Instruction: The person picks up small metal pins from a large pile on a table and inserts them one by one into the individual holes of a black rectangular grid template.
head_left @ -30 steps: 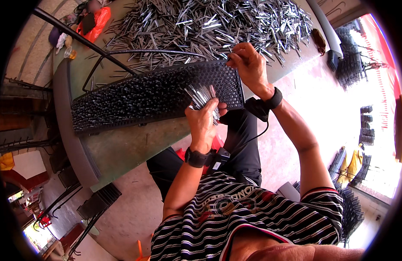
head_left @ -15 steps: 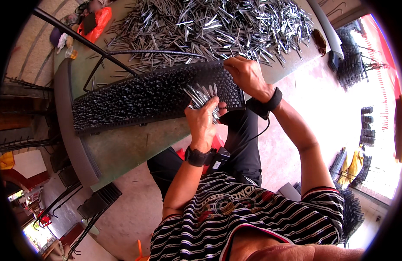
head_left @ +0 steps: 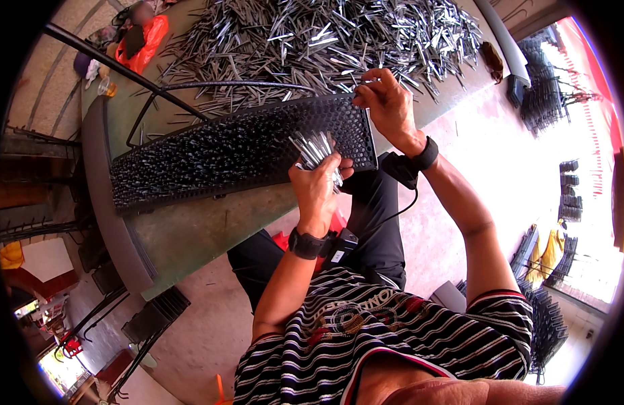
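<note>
A long black perforated tray (head_left: 349, 120) lies across the table's front edge, slanting up to the right. Short strips (head_left: 197, 156) stand close together in its left and middle parts, while rows of bare holes show at its right end. My left hand (head_left: 315, 192) is closed around a fanned bundle of thin silvery metal strips (head_left: 310, 147) over the tray's right part. By the tray's upper right corner, my right hand (head_left: 391, 111) has its fingers curled with thumb and forefinger close together. Whatever they pinch, if anything, is too small to make out.
A large heap of loose metal strips (head_left: 305, 47) covers the far side of the table (head_left: 211, 229). A black metal bar (head_left: 123, 64) crosses above the tray's left part. An orange plastic bag (head_left: 147, 47) sits far left. Stacked black racks (head_left: 541, 81) stand at the right.
My right hand has lifted slightly up and right, off the tray's top edge, and its fingers have curled differently. My left hand keeps its bundle in nearly the same place. The view has shifted slightly.
</note>
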{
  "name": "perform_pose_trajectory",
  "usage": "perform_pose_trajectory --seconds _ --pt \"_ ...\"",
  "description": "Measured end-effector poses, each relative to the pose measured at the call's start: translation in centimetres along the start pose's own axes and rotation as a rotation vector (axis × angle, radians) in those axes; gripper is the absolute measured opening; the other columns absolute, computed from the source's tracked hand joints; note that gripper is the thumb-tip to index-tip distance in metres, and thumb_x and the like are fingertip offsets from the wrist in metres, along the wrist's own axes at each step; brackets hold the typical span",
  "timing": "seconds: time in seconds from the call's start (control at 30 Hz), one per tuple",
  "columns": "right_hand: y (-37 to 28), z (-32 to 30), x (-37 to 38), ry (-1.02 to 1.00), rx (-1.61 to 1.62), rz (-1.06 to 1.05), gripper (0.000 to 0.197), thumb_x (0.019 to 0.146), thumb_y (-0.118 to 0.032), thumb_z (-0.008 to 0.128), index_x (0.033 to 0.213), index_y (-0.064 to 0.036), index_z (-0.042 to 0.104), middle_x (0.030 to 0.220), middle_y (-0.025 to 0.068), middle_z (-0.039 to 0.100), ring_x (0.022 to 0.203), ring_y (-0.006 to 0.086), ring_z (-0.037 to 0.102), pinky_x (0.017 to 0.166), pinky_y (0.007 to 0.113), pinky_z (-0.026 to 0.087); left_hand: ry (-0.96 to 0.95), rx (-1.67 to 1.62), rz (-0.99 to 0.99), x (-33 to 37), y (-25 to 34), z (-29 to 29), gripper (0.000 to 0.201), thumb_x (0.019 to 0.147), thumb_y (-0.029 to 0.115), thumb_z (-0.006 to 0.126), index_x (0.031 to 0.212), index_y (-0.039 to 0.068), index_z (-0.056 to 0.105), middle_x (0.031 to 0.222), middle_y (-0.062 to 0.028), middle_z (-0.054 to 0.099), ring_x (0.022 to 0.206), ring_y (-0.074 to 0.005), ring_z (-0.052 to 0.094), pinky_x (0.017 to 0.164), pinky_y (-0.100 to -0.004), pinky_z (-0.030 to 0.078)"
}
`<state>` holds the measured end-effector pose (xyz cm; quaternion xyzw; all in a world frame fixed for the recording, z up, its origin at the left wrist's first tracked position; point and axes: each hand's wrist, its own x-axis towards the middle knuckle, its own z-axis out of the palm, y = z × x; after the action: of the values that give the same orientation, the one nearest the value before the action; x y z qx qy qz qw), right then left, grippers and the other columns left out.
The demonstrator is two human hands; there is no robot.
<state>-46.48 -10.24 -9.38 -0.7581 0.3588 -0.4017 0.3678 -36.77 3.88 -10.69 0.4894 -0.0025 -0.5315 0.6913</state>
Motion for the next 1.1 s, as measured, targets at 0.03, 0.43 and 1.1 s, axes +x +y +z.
perform_pose_trajectory --seconds 0.03,0.43,1.1 --pt "0.3 0.1 0.0 -0.008 -0.03 -0.009 0.013 0.085 -0.002 0.053 0.098 -0.0003 0.049 0.073 0.0121 0.065 0.068 0.0181 0.067 0.056 0.025 0.052 0.0 0.008 0.0 0.0 0.0 0.1 0.015 0.074 -0.005 0.062 0.089 -0.004 0.061 0.078 -0.0113 0.062 0.058 -0.0213 0.062 0.05 -0.0329 0.053" --pt "1.0 0.3 0.5 -0.09 -0.134 -0.154 0.011 0.082 0.001 0.054 0.093 0.0 0.053 0.073 0.0147 0.062 0.066 0.0285 0.064 0.056 0.033 0.049 0.011 -0.019 0.017 0.0 0.1 -0.1 0.013 0.074 -0.005 0.063 0.087 -0.005 0.06 0.073 -0.0104 0.061 0.056 -0.0205 0.061 0.049 -0.0328 0.053" --pt "-1.4 -0.9 -0.8 0.044 0.214 0.177 0.013 0.083 -0.002 0.057 0.094 0.0025 0.053 0.072 0.0101 0.066 0.064 0.0136 0.065 0.054 0.022 0.05 -0.046 0.028 0.022 0.1 -0.7 0.3 0.022 0.077 -0.004 0.059 0.098 -0.002 0.058 0.079 -0.0112 0.063 0.059 -0.0192 0.062 0.048 -0.0304 0.051"
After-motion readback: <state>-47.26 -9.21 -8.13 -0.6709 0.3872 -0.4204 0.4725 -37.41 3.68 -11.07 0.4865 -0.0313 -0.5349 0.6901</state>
